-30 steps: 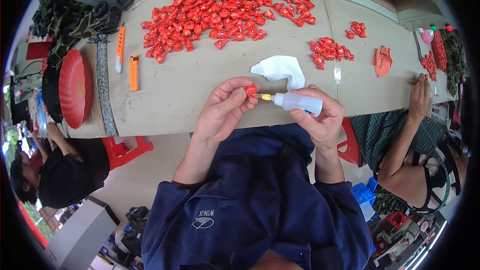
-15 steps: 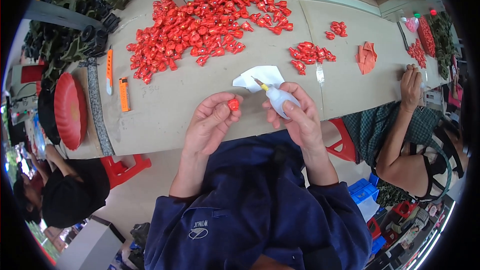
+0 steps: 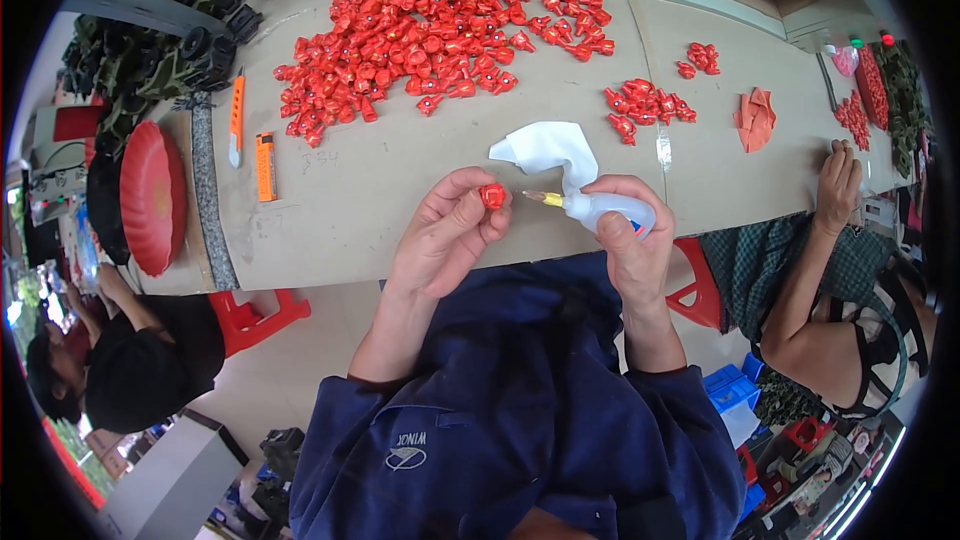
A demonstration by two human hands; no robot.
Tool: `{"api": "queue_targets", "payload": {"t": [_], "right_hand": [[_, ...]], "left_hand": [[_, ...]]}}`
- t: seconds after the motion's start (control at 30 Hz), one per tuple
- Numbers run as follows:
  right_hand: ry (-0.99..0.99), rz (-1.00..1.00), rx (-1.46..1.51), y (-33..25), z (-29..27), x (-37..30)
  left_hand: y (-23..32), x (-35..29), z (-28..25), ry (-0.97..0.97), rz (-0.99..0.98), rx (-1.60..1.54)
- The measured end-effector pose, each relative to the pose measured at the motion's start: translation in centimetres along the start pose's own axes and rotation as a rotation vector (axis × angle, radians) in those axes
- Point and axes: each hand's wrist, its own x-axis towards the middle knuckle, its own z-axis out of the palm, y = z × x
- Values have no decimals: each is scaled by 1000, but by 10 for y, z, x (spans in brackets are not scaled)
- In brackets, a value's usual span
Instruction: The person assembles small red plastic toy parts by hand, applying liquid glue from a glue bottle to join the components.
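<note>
My left hand (image 3: 447, 230) is closed, pinching a small red plastic part (image 3: 492, 196) between thumb and fingertips. My right hand (image 3: 637, 240) grips a translucent white squeeze bottle (image 3: 607, 206) with a yellow collar and a thin nozzle. The bottle lies nearly level, its tip pointing left at the red part with a small gap between them. Just beyond, a white cloth or paper (image 3: 548, 143) rests on the table and bends down to the bottle; whether my right fingers touch it, I cannot tell.
A large pile of red parts (image 3: 400, 50) covers the table's far side, with a smaller group (image 3: 648, 105) to its right. An orange cutter (image 3: 237, 120), an orange box (image 3: 266, 168) and a red tray (image 3: 155, 198) are at left. A co-worker's hand (image 3: 838, 185) is at right.
The bottle has swung from pointing up and left to nearly level, its nozzle now facing the red part. More of the white cloth or paper shows. The whole view has shifted slightly.
</note>
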Motion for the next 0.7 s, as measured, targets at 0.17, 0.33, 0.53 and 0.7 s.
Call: {"api": "queue_targets", "payload": {"t": [0.17, 0.33, 0.53, 0.7], "right_hand": [[-40, -62, -68, -2, 1, -2], [4, -60, -85, 2, 1, -3], [-2, -47, -72, 6, 2, -2], [-5, -38, -90, 6, 1, -1]], "left_hand": [[0, 0, -1, -41, -21, 56], [-2, 0, 0, -51, -41, 79], [-3, 0, 0, -69, -42, 82], [-4, 0, 3, -62, -31, 92]]}}
